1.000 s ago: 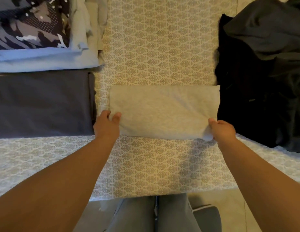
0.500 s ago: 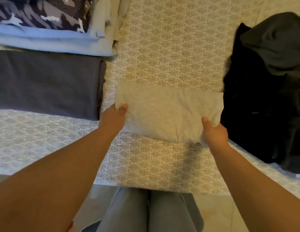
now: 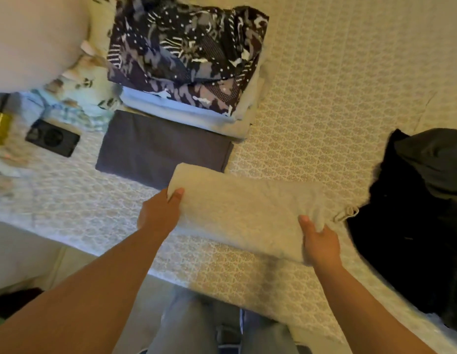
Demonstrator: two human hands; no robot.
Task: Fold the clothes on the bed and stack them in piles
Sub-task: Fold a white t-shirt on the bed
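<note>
A folded pale grey garment (image 3: 247,213) is lifted just above the patterned bedsheet (image 3: 324,111). My left hand (image 3: 159,213) grips its left end with the thumb on top. My right hand (image 3: 319,244) grips its right end, where the cloth bunches. Its left corner overlaps a folded dark grey garment (image 3: 155,149) lying flat. Behind that stands a pile with a dark patterned garment (image 3: 186,54) on top of light blue and pale layers. A heap of unfolded black and dark grey clothes (image 3: 421,213) lies at the right.
A black device (image 3: 52,140) and a yellow object (image 3: 0,129) lie on floral bedding at the far left, below a pale pillow (image 3: 33,39). The bed's near edge runs just in front of my legs (image 3: 209,325).
Both hands have lifted the folded pale grey garment off the sheet and carried it left, toward the dark grey garment. The camera has swung left, showing the pillow and the black device.
</note>
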